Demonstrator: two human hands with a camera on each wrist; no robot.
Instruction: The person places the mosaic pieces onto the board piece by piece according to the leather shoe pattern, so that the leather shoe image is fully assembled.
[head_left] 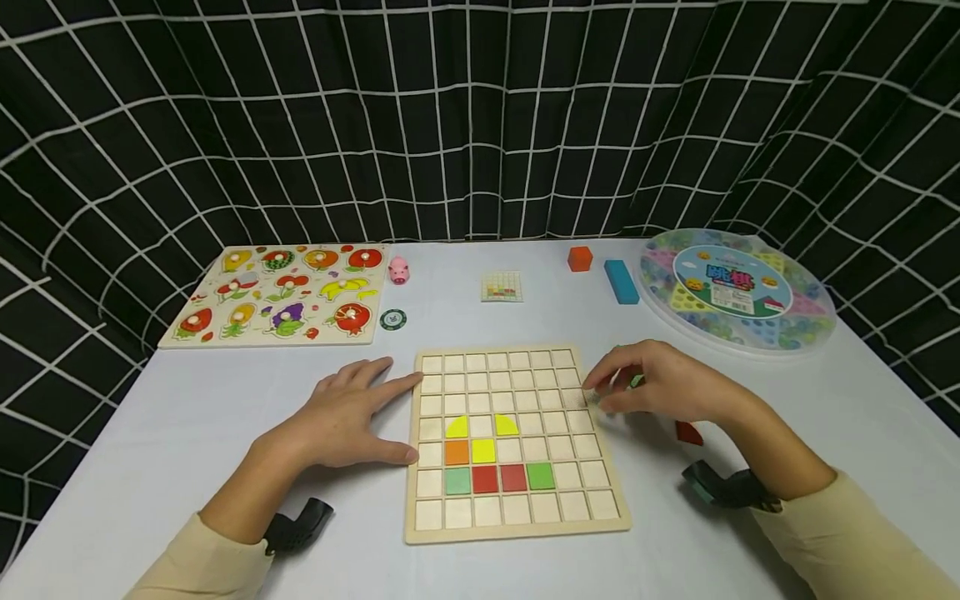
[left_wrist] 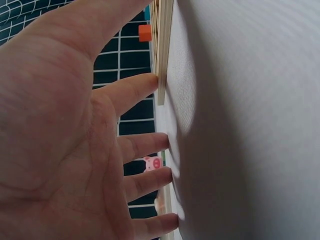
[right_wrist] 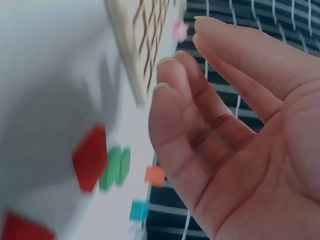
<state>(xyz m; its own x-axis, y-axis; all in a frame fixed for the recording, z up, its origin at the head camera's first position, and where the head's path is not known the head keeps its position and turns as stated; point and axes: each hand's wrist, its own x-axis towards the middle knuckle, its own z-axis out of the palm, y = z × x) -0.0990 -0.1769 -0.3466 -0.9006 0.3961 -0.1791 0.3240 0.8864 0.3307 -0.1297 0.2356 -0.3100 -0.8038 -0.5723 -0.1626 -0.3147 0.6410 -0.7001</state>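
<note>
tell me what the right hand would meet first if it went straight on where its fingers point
The right hand would likely meet the wooden grid board at its right edge, or pass over it; height is unclear.

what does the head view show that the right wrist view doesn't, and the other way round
Only the head view: the left hand, the small card at the back of the table and the yellow square set in the grid board.
Only the right wrist view: the palm of the right hand, and two loose red pieces, where the head view shows just one.
Both: the right hand, part of the board, the pink pig, the orange block and the blue block.
</note>
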